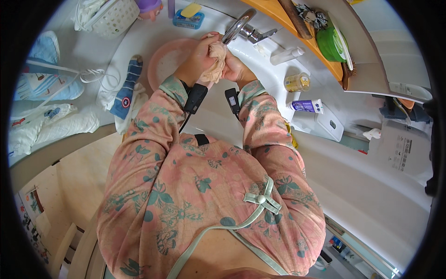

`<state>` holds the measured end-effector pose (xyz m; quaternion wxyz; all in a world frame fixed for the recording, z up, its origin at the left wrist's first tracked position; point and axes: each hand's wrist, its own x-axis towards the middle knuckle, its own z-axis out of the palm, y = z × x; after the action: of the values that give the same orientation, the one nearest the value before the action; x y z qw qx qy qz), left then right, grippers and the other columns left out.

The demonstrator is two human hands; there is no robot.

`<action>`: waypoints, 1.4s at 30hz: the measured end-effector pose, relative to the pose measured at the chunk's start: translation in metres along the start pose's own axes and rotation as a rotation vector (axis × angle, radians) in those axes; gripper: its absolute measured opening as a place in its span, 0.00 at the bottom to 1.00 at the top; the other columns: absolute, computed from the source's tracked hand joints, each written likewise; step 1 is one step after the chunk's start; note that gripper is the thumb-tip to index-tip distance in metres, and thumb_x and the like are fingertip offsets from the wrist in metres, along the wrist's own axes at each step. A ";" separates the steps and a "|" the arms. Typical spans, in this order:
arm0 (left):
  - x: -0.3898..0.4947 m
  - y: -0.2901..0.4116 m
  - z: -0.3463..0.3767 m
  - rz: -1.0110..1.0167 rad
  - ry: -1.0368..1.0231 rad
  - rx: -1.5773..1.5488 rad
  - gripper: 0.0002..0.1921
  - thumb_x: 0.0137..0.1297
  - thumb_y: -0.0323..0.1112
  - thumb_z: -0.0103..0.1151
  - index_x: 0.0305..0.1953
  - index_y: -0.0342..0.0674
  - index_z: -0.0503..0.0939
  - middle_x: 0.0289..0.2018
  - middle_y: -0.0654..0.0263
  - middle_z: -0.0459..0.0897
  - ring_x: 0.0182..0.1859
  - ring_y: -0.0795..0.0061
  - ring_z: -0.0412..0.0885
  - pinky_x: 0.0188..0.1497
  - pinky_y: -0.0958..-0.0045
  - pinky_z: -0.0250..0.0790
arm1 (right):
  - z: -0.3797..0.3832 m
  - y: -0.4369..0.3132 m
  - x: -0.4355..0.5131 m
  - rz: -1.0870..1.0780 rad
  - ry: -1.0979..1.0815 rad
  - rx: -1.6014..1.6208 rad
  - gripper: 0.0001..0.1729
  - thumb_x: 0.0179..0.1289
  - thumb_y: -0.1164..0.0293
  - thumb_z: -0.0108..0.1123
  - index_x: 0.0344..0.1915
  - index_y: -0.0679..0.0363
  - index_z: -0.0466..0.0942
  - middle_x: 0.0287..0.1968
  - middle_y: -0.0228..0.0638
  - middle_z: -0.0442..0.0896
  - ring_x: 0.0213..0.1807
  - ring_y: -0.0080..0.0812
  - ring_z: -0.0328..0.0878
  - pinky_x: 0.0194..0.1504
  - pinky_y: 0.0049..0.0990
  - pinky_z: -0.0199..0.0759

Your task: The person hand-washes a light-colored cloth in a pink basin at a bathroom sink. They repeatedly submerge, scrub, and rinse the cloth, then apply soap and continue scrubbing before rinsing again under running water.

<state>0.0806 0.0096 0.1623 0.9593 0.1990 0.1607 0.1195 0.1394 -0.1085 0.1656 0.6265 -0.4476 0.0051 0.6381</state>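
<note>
My left hand (198, 60) and my right hand (235, 67) hold a wet-looking, peach-coloured cloth (217, 62) between them. The cloth is bunched up right beneath the spout of a chrome faucet (240, 28). Under and to the left of my left hand sits a pink plastic basin (153, 71) with whitish, sudsy-looking water in it. It stands in the white washbasin (216, 115). Some of my fingertips are hidden by the cloth and the spout.
Socks (126, 87) lie on the left rim, near a white cable (92, 74) and folded baby clothes (48, 87). Behind are a perforated white basket (113, 19) and a blue soap box (188, 21) with yellow soap (191, 10). A purple tube (306, 106) and a yellowish jar (297, 83) stand right.
</note>
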 end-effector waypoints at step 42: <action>-0.027 -0.022 -0.030 0.450 -0.221 0.631 0.13 0.67 0.38 0.43 0.46 0.38 0.71 0.48 0.63 0.74 0.49 0.74 0.71 0.51 0.71 0.66 | 0.079 0.017 -0.023 -1.066 0.747 -1.568 0.30 0.44 0.54 0.68 0.46 0.57 0.74 0.45 0.44 0.73 0.49 0.47 0.67 0.47 0.38 0.67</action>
<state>0.0489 -0.0074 0.1346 0.8124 0.5258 0.0379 0.2492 0.0771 -0.0853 0.2171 0.3181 -0.8465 -0.4192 -0.0808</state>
